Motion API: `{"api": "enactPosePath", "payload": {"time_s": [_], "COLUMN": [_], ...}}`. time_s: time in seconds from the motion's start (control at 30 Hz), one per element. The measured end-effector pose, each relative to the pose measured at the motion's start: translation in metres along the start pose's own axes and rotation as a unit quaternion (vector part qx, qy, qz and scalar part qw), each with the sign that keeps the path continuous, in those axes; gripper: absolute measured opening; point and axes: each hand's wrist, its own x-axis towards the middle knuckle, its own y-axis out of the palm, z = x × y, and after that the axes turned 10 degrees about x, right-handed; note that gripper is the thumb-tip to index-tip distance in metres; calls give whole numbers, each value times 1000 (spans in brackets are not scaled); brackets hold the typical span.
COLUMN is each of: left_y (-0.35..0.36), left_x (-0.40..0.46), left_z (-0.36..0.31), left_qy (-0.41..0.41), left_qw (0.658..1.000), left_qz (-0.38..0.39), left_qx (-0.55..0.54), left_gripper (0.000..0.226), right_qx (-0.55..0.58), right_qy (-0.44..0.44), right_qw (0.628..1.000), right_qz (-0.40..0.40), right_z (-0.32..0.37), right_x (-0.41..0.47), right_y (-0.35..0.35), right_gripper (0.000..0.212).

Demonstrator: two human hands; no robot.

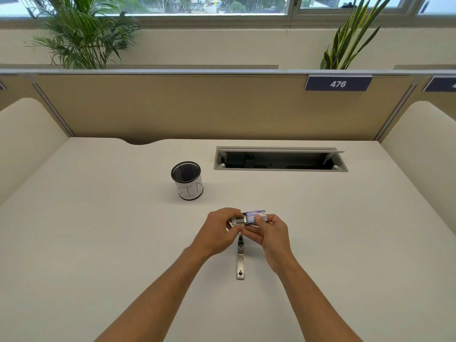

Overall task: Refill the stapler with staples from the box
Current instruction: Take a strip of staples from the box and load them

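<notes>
- Pale desk [98,243]; tan partition behind, window above.
- Left hand [217,230] pinches box [255,215] tray; right hand [271,233] grips its sleeve.
- Stapler [240,260] lies just below box; cup [187,180] beyond.

You sit at a pale cream desk [98,230] closed in by a tan partition [172,107] along its far edge and rounded cream side panels [27,134] at left and right. A blue tag reading 476 [338,83] hangs at the partition's top right. Near the far edge, right of centre, a grey cable hatch [280,159] lies open. Behind the partition you see a feathery palm [81,38] at left and a stiff-leaved plant [350,40] at right, under a wide window [217,4] giving even daylight.
</notes>
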Motion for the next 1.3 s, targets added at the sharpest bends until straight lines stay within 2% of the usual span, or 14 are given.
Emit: {"api": "enactPosePath", "payload": {"time_s": [0.1,0.3,0.47,0.57,0.93,1.3], "left_y": [0,7,10,9,-2,-5], "left_x": [2,1,0,2,12,20], "left_z": [-4,-11,-16,-20,-25,-23], "left_qy": [4,-41,-72,-79,-113,-116], "left_qw": [999,992,990,992,988,976], "left_qz": [4,42,41,26,52,123], "left_qx": [34,109,113,96,94,138], "left_gripper": [20,31,35,24,13,7], "right_qx": [4,6,1,0,-12,-9], "right_qy": [-12,-36,-52,-57,-52,-44], "right_qw": [1000,999,998,998,998,999], "right_qz": [-9,-21,-27,-19,-27,-28], "right_z": [-2,0,0,0,-3,-2], "right_x": [0,-1,-4,-5,-4,-5], "right_y": [-1,0,1,1,0,0], "right_gripper": [14,17,17,16,17,17]}}
